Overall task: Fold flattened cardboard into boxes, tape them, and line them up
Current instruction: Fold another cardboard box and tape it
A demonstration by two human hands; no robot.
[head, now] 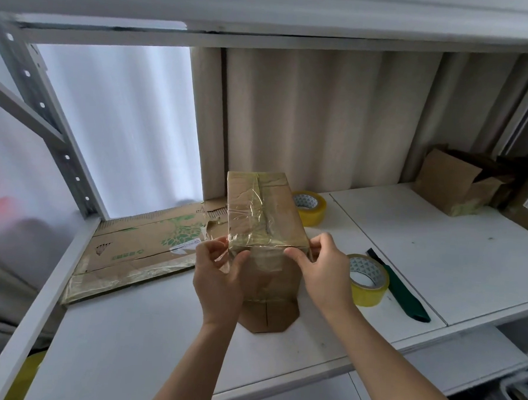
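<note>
While both hands clamp the near top edge of the taped box (263,212), which stands on the white shelf (145,340) with its long axis running from near to far, neither hand is clearly nearer. Left hand (219,277) pinches the near-left corner and right hand (326,270) the near-right corner. Flattened cardboard (138,248) lies to the left, two tape rolls (365,280) to the right.
</note>
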